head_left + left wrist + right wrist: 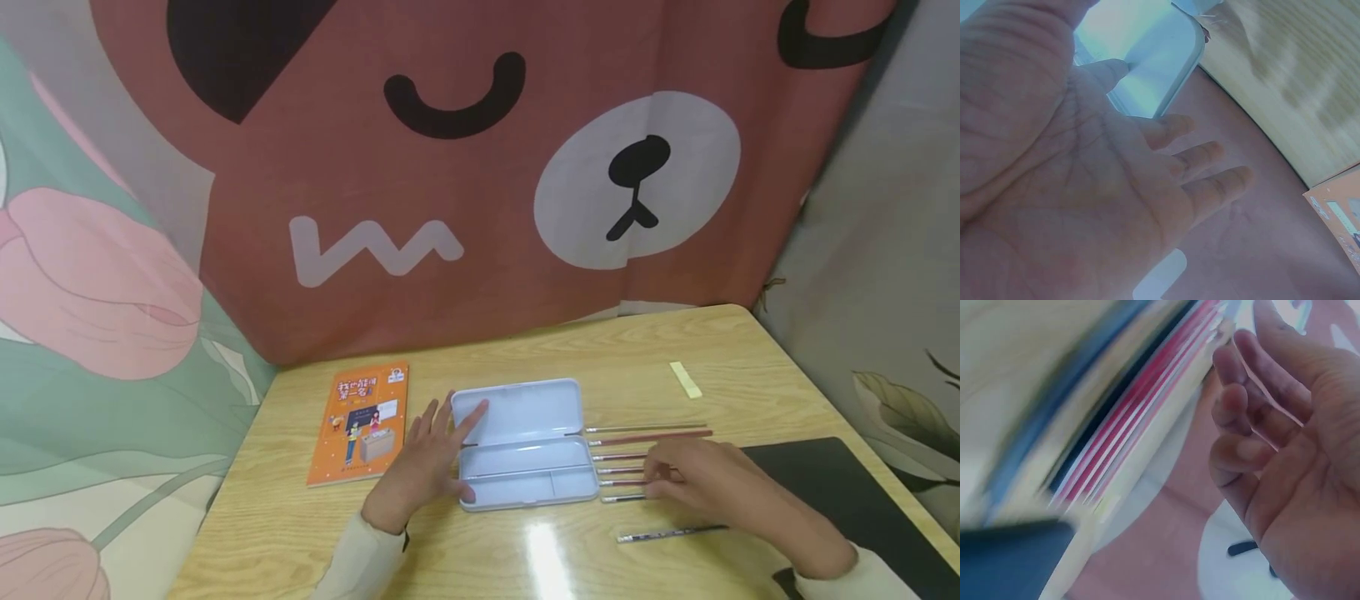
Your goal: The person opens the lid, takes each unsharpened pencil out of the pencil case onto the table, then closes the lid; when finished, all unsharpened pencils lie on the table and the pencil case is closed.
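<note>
A pale blue-white pencil case (525,412) lies unfolded on the table, its lid half at the back and a divided tray in front. My left hand (420,471) spreads its fingers at the case's left end, index finger over the lid and thumb at the tray's near corner. Several slim pencils (618,443), mostly reddish, lie side by side just right of the case. Over their right ends hovers my right hand (701,479), fingers loosely bent; the right wrist view shows nothing between them. A dark patterned pencil (667,534) lies apart, nearer me.
An orange book (360,425) lies left of my left hand. A black mat (847,492) covers the table's right side, partly under my right forearm. Toward the back right sits a pale yellow strip (686,379). A bear-print cloth (480,183) hangs behind the table.
</note>
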The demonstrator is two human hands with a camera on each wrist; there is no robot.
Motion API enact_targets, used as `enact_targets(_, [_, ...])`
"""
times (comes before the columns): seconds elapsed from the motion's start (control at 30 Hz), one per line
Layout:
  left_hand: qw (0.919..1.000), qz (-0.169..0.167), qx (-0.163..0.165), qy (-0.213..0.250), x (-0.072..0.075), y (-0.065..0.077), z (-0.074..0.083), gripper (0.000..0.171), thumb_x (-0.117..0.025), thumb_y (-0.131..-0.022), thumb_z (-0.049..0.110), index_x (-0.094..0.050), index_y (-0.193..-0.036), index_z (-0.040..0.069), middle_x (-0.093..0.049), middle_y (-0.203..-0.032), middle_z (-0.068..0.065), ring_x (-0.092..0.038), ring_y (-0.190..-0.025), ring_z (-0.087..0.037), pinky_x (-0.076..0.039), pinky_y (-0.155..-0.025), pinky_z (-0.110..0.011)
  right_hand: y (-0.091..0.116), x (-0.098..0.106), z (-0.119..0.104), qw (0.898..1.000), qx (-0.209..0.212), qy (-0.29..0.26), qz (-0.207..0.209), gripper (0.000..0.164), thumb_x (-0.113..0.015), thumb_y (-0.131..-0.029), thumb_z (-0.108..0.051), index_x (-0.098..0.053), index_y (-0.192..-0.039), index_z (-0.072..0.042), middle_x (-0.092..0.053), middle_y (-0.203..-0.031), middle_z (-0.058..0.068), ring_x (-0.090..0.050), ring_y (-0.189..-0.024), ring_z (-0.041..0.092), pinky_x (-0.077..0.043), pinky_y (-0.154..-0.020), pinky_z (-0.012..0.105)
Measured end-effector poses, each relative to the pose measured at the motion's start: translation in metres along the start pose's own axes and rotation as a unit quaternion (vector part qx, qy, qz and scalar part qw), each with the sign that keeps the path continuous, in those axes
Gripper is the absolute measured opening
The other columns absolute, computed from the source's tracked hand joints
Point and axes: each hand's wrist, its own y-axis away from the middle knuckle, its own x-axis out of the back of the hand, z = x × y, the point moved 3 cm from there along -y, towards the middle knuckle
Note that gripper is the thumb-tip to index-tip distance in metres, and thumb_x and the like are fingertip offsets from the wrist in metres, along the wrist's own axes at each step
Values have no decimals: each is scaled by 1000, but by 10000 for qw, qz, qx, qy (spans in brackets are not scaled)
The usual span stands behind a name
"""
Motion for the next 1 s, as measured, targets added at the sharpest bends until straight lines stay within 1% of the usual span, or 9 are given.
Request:
enact_targets(0.1, [10000,4,7,5,-1,0,-1,134,-105,-67,35,-28,-177,27,-20,-178,-34,-27,-160,-62,-29,-128,-77,-27,-4,-20,9995,216,119,216,16,-82,-99,-41,-78,-104,-27,-71,-93,-18,-57,-78,-5,-50,-62,22])
enact_targets(0.2, [10000,-6,20,18,0,1,-1,133,-105,-68,34,-28,-177,27,-20,-178,-34,-26,-161,-62,-29,-128,-77,-53,-10,-42,9978,520,191,369,23,-81,-100,-41,-80,-110,-20,-73,-98,-11,-65,-85,3,-52,-64,23])
enact_targets(0.3, [10000,-14,36,23,0,0,0,132,-105,-69,34,-29,-177,28,-20,-179,-33,-26,-161,-62,-29,-128,-76,-74,-20,-63,9948,914,233,392,23,-80,-101,-38,-81,-112,-17,-74,-100,-8,-68,-88,9,-54,-64,24])
enact_targets(0.43, [10000,-21,62,-7,2,0,1,130,-105,-70,33,-30,-176,28,-22,-179,-32,-28,-160,-61,-30,-128,-76,-94,-36,-83,9926,1181,198,206,26,-82,-100,-36,-82,-114,-14,-75,-101,-5,-68,-91,10,-56,-67,26])
enact_targets(0.53, [9999,-38,93,-12,3,1,2,130,-105,-71,33,-30,-176,28,-22,-179,-32,-28,-161,-61,-30,-128,-75,-102,-48,-89,9906,1334,115,275,20,-85,-97,-29,-81,-109,-14,-74,-96,-4,-65,-87,10,-54,-65,26])
enact_targets(0.7, [10000,-27,89,0,2,0,2,130,-105,-71,33,-30,-176,29,-21,-179,-32,-27,-161,-61,-30,-129,-75,-105,-61,-85,9856,1533,45,718,11,-85,-95,-17,-76,-101,-15,-69,-89,-6,-60,-82,11,-51,-62,29])
enact_targets(0.8, [10000,-2,75,-32,1,-1,1,131,-105,-70,35,-29,-176,29,-21,-179,-32,-27,-161,-61,-30,-129,-75,-107,-63,-84,9880,1419,-35,610,10,-83,-97,-16,-73,-98,-17,-67,-88,-8,-60,-84,10,-51,-65,29])
enact_targets(0.87, [10000,4,73,-30,1,-1,1,132,-105,-69,35,-29,-177,30,-21,-179,-32,-27,-161,-61,-30,-129,-75,-108,-60,-88,9917,1220,-120,399,11,-83,-97,-16,-72,-96,-18,-65,-88,-9,-60,-84,9,-51,-67,27])
enact_targets(1.0, [9999,-24,96,-16,1,0,0,131,-105,-70,34,-28,-177,30,-20,-179,-32,-26,-161,-61,-29,-129,-75,-109,-59,-90,9938,1068,-261,182,12,-81,-100,-17,-70,-97,-20,-65,-90,-11,-58,-84,6,-50,-69,25])
